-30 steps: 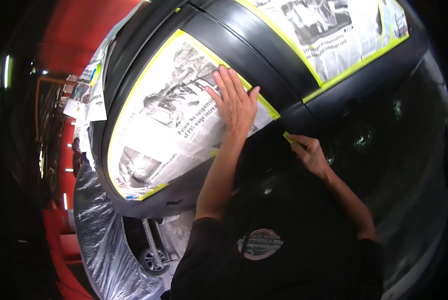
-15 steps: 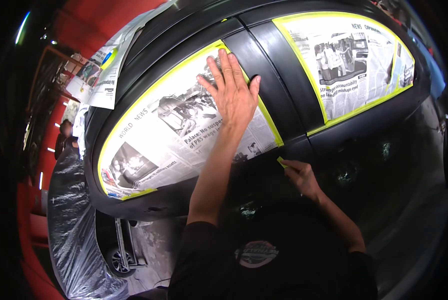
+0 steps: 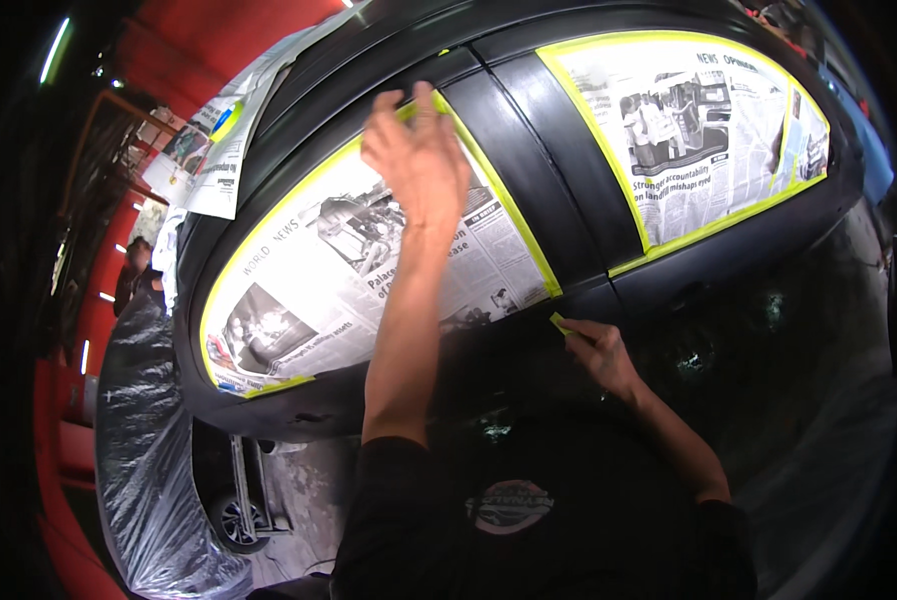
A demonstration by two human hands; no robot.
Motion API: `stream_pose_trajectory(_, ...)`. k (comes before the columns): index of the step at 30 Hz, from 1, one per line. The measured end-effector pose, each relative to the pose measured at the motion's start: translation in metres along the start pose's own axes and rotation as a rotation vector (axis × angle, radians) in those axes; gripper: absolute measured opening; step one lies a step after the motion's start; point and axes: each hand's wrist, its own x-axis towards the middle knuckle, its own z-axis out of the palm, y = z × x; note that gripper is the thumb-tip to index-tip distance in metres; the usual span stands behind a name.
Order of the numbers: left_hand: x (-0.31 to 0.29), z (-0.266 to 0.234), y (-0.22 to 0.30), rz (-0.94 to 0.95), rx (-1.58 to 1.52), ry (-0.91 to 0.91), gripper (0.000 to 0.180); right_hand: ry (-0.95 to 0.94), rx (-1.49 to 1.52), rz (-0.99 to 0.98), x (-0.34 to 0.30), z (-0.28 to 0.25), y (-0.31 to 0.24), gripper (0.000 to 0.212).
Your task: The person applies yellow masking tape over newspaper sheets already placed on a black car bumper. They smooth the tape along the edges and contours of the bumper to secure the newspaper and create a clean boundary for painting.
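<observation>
Masking | left hand (image 3: 419, 160) open, fingers spread, now at newspaper's (image 3: 369, 270) upper taped edge, higher than before | right hand (image 3: 599, 355) pinching yellow tape end (image 3: 560, 323) | lower corner unsealed.

Newspaper sheet (image 3: 329, 290) covers the black car's front side window, spread flat and slanted with the glass, black-and-white print and photos facing out. Yellow masking tape (image 3: 509, 215) runs along its edges, framing the whole pane. One loose end of the yellow tape (image 3: 560, 322) sticks up just below the window's lower rear corner, against the black door.
</observation>
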Motion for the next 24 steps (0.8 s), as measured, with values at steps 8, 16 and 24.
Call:
stream_pose_trajectory(8,0.026,0.000,-0.007,-0.217,-0.022,-0.016,0.069,-0.004,0.113,0.073,0.007,-0.003,0.012,0.039)
stream_pose_trajectory(16,0.036,0.002,-0.016,-0.196,-0.044,-0.056,0.064,-0.039,0.140,0.000,0.018,-0.005,-0.002,0.038)
stream_pose_trajectory(24,0.047,-0.017,-0.035,-0.101,0.062,-0.109,0.089,-0.066,0.124,-0.016,0.012,-0.001,-0.010,0.036)
